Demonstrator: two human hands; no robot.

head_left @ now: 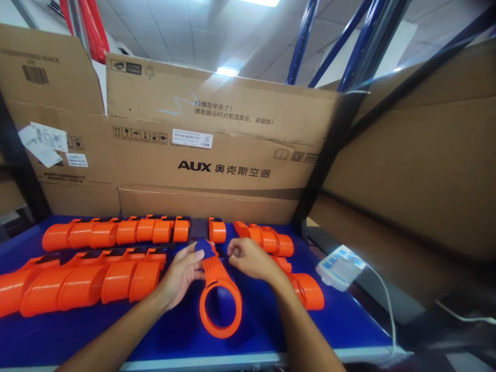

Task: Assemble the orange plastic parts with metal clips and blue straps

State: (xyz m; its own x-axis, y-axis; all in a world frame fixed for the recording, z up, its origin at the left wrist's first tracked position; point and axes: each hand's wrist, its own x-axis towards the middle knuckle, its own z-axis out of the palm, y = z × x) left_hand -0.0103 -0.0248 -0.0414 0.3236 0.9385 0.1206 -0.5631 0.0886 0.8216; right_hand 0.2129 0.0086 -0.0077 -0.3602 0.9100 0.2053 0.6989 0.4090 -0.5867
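Observation:
My left hand (181, 278) grips an orange plastic ring holder (217, 269) by its upper end, thumb on top. Its large open ring hangs down toward the table's front edge. A dark blue piece (205, 249) covers the tip of that end, under my thumb. Just to the right, my right hand (252, 260) is closed with thumb and fingertips pinched together, a small gap away from the holder. What sits in the pinch, if anything, I cannot make out. Behind my hands is a dark rectangular tray (199, 228).
Two rows of similar orange parts (103, 233) lie on the blue tabletop (182, 336) at left; more orange parts (310, 292) lie at right. A white corded box (341, 267) sits at the right edge. Cardboard panels (155, 175) and a dark post (329, 150) bound the back.

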